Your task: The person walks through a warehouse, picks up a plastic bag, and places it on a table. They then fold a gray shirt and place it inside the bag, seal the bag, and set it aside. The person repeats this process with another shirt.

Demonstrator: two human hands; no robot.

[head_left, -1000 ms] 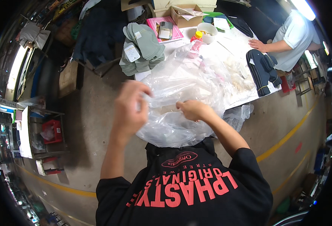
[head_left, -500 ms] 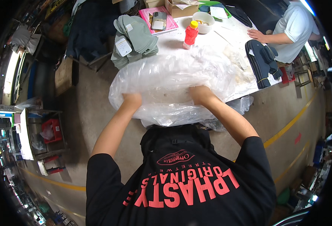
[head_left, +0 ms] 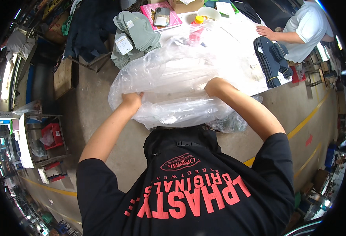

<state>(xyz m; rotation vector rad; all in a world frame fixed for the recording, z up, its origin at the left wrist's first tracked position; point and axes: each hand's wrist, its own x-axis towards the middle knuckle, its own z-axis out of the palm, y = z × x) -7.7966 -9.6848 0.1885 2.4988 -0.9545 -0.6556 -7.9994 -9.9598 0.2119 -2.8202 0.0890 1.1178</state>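
A large clear plastic bag (head_left: 169, 78) lies spread over the near part of the white table, its loose near edge hanging over the front. My left hand (head_left: 132, 101) grips the bag at its left side, thumb showing and the other fingers hidden by plastic. At the bag's right side, my right hand (head_left: 215, 86) bends inward among the folds; its fingers are hidden. Part of the film rises in front of a red bottle with a yellow cap (head_left: 197, 20). More crumpled plastic (head_left: 232, 120) hangs below my right forearm.
Grey-green fabric pieces (head_left: 139, 35) are stacked at the table's left, near a phone (head_left: 162, 17) on a pink book. A bowl (head_left: 208, 14) stands farther back. Dark bundled pieces (head_left: 268, 63) lie at the right edge, beside a person in a white shirt (head_left: 308, 31) whose hand rests on the table.
The plastic bag has flattened, and its far part now reaches up over the bottle. My left hand has shifted slightly left, my right hand slightly right and up.
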